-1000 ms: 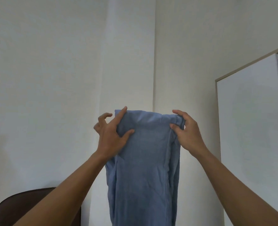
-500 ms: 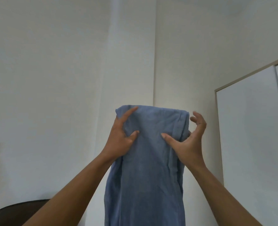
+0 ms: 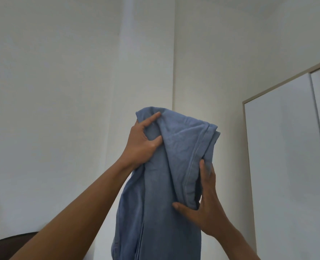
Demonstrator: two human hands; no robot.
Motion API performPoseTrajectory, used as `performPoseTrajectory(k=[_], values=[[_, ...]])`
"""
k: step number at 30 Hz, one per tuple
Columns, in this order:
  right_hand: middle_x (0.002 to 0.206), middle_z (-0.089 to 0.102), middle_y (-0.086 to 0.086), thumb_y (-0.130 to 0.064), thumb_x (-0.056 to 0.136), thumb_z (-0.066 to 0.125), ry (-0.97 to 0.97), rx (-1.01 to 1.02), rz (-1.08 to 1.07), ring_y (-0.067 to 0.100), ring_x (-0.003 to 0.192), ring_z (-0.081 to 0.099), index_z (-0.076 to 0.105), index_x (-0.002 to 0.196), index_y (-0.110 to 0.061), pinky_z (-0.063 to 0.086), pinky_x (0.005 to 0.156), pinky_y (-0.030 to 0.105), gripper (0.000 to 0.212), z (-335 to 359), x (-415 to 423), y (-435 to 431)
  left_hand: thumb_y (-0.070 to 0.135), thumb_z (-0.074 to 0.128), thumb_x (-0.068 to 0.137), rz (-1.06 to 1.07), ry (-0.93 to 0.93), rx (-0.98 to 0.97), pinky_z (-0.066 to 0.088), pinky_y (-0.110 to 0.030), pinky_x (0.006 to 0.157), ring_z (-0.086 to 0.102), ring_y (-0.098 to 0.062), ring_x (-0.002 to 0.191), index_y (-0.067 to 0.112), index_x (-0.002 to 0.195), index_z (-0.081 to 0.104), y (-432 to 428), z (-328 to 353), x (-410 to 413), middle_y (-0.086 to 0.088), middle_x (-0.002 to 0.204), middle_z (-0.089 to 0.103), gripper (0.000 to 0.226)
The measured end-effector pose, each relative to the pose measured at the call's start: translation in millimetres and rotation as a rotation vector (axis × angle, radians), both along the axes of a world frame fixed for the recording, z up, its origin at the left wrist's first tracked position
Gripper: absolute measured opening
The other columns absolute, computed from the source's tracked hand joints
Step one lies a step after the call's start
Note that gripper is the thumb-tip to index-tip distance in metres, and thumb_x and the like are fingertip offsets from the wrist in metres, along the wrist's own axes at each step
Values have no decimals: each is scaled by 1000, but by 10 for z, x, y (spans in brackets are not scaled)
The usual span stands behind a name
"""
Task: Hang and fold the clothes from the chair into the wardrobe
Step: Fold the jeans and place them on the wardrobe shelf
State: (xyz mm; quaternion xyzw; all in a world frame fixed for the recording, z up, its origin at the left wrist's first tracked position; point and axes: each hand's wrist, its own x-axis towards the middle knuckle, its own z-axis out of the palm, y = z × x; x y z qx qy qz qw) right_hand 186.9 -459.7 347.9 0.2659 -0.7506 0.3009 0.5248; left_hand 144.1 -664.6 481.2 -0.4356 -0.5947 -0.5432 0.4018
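Right now a blue garment (image 3: 166,184) hangs in the ctr of the frame, held up in the air in front of a white wall (image 3: 61,91) corner. It's doubled over at the top, w/ a stitched seam running diagonally down its right part. The rest drops straight past the bottom edge of the frame. Can't tell what kind of garment it is.

The left hand (image 3: 140,145) is at the top left of the cloth. Its thumb and forefinger curl into the fabric and pinch a bunch of it just under the upper fold; the other fingers are hidden behind the cloth. The right hand (image 3: 208,209) is lower, at the garment's right edge, approx mid-height of the visible cloth. Its thumb presses across the front and its fingers wrap round the folded edge from the side, so it grips that thick fold. Both forearms are bare, reaching up from the bottom corners of the frame.

Lower left corner: curved dark top of a chair (image 3: 3,246), partly behind the left forearm, well apart from the cloth. Right side of frame: wardrobe (image 3: 277,166) w/ white doors closed and a pale wood frame, near the garment but not touching it.
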Motion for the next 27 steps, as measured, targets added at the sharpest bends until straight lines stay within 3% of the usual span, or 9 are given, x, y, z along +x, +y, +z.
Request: performPoseTrajectory(k=[2,6,8,11,14,18,21,23,27], values=[[162,12,-6,-57,83,68,64,-79,8,9,150,15,0,154,-46,27,119,36,99,18,-52,9,17,74,86,-11,-15,-7,51,-17,95,59,-2,114,36,140,54,24,32,3,9,132,58,61],[145,27,-39,-36,90,58,147,-324,52,-5,137,35,21,136,-69,43,112,43,68,159,-10,41,21,79,82,25,-27,-24,43,-10,95,51,7,118,37,134,55,10,69,-29,21,131,53,60],[147,35,-24,-26,90,58,216,-332,36,5,137,40,37,126,-59,46,109,44,53,188,5,77,14,79,81,-4,-62,5,46,-9,88,51,8,115,36,118,60,5,64,-37,24,125,53,48],[140,48,-9,-10,90,57,150,-238,-2,0,133,43,65,91,-40,40,112,26,30,207,21,108,11,79,81,-50,-135,38,58,-22,83,62,-8,108,34,100,69,28,65,-61,12,117,61,31],[105,69,-19,1,91,63,-155,-281,174,-1,107,62,79,79,-38,49,101,23,44,273,158,134,11,79,83,-125,-186,78,58,-20,81,66,-6,105,37,117,71,40,67,-53,10,120,64,44],[127,64,-24,-24,80,77,-435,-268,397,2,122,57,74,115,-36,51,96,22,37,307,328,187,10,77,85,-191,-199,69,56,-17,79,66,1,102,34,133,63,39,64,-41,16,122,61,55],[142,47,-28,-38,72,85,-464,-197,325,-3,130,48,52,136,-49,47,104,25,73,257,288,207,11,76,86,-142,-181,21,55,-15,79,62,-2,109,35,137,58,34,76,-39,13,129,57,59],[143,36,-34,-51,65,87,-427,-140,224,-11,129,42,36,140,-61,44,102,15,92,224,239,194,13,77,84,-78,-116,-55,54,-14,83,58,-1,115,36,141,53,25,71,-46,14,133,55,65],[138,35,-40,-44,64,89,-330,-189,226,-24,120,41,28,142,-61,43,91,6,100,237,255,182,38,90,69,62,-27,-272,46,-16,99,47,3,127,48,144,41,-29,75,-89,17,144,44,91]])
